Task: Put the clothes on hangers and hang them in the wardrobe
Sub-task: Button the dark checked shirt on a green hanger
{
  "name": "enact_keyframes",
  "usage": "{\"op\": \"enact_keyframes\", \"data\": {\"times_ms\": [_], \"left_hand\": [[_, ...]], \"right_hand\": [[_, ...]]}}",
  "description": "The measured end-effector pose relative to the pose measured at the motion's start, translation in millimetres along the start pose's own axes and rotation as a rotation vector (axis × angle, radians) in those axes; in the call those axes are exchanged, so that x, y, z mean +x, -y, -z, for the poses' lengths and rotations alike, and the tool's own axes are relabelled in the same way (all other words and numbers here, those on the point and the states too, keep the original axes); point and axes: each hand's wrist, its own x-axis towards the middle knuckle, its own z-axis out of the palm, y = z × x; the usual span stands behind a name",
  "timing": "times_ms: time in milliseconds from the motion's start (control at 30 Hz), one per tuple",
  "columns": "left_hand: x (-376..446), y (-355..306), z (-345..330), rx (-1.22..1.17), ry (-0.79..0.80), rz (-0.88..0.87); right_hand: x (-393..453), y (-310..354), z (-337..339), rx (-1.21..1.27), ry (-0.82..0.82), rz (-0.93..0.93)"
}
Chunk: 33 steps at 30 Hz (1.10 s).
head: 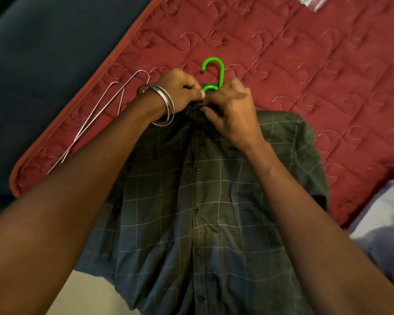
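A person's two hands worked at the collar of a dark green checked shirt (205, 201), which lay face up on a red quilted bedspread (305, 64) with a bright green plastic hanger (212, 69) already inside it, the hook poking out past the neck. The left hand (178, 89), two metal bangles (163, 105) at its wrist, and the right hand (232, 108) each had fingers curled and pinching the collar fabric, apparently fastening the top button. Once that was done, the shirt would need lifting by the hook and carrying to the wardrobe, which was out of sight. Thin wire hangers (100, 119) lay beside the left arm; soft pale cloth (387, 223) sat at the right edge
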Motion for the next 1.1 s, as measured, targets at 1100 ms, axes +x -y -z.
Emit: {"op": "enact_keyframes", "data": {"times_ms": [1100], "left_hand": [[-35, 4, -33, 0.238, -0.237, 0.054]], "right_hand": [[11, -14, 10, -0.023, 0.398, 0.013]]}}
